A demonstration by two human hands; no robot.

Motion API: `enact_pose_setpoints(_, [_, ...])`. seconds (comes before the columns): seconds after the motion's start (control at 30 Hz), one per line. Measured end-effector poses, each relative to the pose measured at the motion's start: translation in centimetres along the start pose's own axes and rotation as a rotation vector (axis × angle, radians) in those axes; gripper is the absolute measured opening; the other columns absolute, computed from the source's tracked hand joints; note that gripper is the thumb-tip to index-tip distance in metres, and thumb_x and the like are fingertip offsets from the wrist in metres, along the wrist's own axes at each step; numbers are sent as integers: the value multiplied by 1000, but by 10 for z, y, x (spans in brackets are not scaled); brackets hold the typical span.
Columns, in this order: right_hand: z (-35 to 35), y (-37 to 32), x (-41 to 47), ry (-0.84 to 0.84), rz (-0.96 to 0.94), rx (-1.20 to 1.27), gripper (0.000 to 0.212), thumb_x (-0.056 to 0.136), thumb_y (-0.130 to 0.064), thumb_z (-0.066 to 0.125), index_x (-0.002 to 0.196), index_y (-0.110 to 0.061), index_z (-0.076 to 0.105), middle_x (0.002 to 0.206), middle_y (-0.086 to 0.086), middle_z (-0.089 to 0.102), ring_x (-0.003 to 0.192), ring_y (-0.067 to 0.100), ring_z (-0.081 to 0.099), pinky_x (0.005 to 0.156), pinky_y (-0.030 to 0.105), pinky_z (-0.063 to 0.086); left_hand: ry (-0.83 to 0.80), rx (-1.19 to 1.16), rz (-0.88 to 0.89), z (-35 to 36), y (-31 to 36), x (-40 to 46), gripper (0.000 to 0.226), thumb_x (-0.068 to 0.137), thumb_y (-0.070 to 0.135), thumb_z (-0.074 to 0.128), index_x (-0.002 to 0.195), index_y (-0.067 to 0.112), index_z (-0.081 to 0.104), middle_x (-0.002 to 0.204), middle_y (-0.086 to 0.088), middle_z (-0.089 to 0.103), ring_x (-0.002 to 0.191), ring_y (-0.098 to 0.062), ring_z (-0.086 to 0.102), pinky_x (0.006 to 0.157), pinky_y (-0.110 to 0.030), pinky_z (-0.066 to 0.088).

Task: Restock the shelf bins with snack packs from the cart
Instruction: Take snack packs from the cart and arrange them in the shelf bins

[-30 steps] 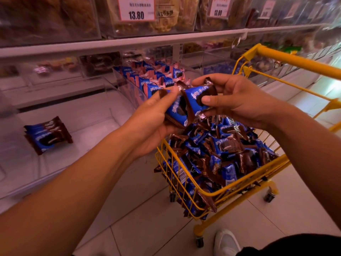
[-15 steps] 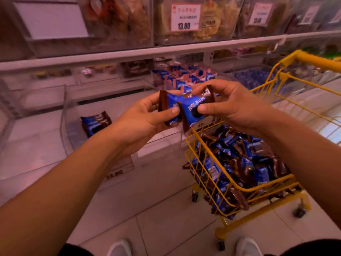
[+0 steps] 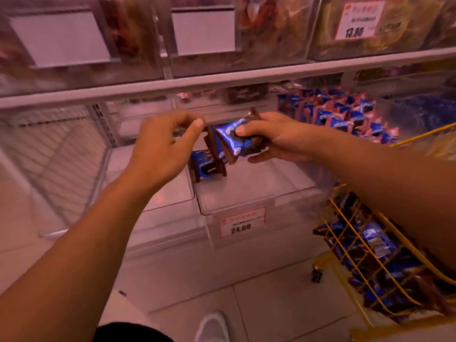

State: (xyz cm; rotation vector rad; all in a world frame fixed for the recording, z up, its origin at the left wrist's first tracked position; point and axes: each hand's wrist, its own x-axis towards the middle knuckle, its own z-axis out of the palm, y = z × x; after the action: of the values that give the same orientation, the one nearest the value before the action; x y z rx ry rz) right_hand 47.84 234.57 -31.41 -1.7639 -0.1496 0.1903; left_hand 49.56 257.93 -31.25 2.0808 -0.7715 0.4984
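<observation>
1. Head view: both hands are now over the clear shelf bin (image 3: 249, 193), whereas half a second ago they were working the snack packs together just beside the yellow cart (image 3: 385, 265). The view has also swung left along the shelf, leaving the cart at the right edge.
2. The left hand (image 3: 160, 149) has come off the packs. Its thumb and forefinger are nearly closed at the tips, just beside the bundle, and whether they pinch anything cannot be told.
3. The right hand (image 3: 274, 139) alone carries the snack packs (image 3: 232, 139). This grip is closed round the bundle, thumb on the top face and fingers beneath.
4. Meaning for the task, as a judgement: sorting is finished and placement is in hand. The bundle hangs above the rear left part of the bin, directly over the packs already in the bin (image 3: 204, 166), which stand against its left wall.
5. Pose: both forearms reach forward under the upper shelf edge. The left wrist is bent inward; the right palm faces up and left.
6. The price label (image 3: 243, 222) on the bin front reads 24.00.
7. The cart holds many more packs, so restocking is far from complete.
</observation>
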Motion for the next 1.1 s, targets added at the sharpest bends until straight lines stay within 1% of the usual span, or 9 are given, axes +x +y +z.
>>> enact_pose_setpoints(0.23, [40, 47, 60, -32, 51, -394, 56, 67, -15, 90, 114, -8, 61, 109, 16, 70, 90, 24, 69, 84, 42, 60, -166, 180, 241, -4, -38, -12, 27, 91, 23, 55, 79, 3, 70, 82, -9, 68, 80, -30, 64, 77, -43, 50])
enact_pose_setpoints(0.33, [42, 54, 69, -90, -178, -972, 73, 65, -36, 91, 126, -13, 59, 121, 9, 60, 104, 24, 59, 90, 29, 48, -150, 109, 269, -5, -43, -13, 25, 94, 19, 54, 81, 5, 68, 82, -7, 67, 80, -29, 64, 75, -45, 50])
enact_pose_setpoints(0.47, [40, 62, 75, -214, -254, -1323, 84, 84, -55, 68, 152, -19, 35, 158, 10, 23, 142, 30, 27, 117, 36, 24, -131, 68, 234, 1, -42, -16, 25, 89, 23, 50, 76, 8, 65, 80, -6, 67, 87, -28, 67, 76, -44, 50])
enact_pose_setpoints(0.6, [45, 68, 82, -379, -248, -1401, 85, 98, -53, 47, 158, -8, 8, 166, 9, 5, 152, 27, 1, 122, 33, 4, -118, 39, 195, 5, -42, -12, 23, 82, 22, 50, 71, 7, 64, 80, -6, 67, 94, -22, 67, 81, -37, 51])
enact_pose_setpoints(0.77, [48, 53, 79, -407, -325, -1330, 87, 95, -50, 55, 157, -6, 11, 165, 12, 11, 150, 23, 15, 122, 28, 12, -160, 74, 95, 3, -33, -5, 16, 75, 11, 56, 69, 6, 69, 73, -9, 70, 81, -26, 68, 75, -38, 51])
enact_pose_setpoints(0.87, [33, 21, 54, -272, -246, -1267, 86, 94, -58, 49, 157, -11, 17, 166, 11, 7, 152, 24, 12, 122, 31, 13, -146, 122, 48, 3, -12, 1, 18, 78, 17, 58, 70, 9, 72, 72, -5, 70, 74, -18, 66, 74, -23, 47])
enact_pose_setpoints(0.93, [5, -6, 19, -117, -288, -1282, 73, 94, -58, 47, 150, -12, 38, 159, 12, 30, 144, 25, 32, 115, 31, 24, -100, 173, 111, 8, 15, 9, 15, 78, 21, 59, 69, 15, 70, 69, 2, 67, 68, -11, 62, 68, -20, 44])
enact_pose_setpoints(1.0, [-36, -26, -30, 22, -379, -1358, 58, 91, -60, 44, 124, -17, 66, 125, 10, 66, 111, 24, 62, 95, 37, 46, -72, 172, 235, 26, 50, 15, 17, 77, 24, 58, 66, 16, 68, 63, 4, 64, 62, -11, 60, 66, -26, 47])
enact_pose_setpoints(1.1, [-95, -37, -113, 207, -222, -1410, 49, 90, -56, 52, 75, -15, 74, 62, 3, 66, 53, 7, 56, 56, 27, 45, -155, 170, 359, 76, 104, 17, 29, 75, 37, 51, 66, 15, 66, 65, 0, 67, 66, -22, 64, 67, -36, 51])
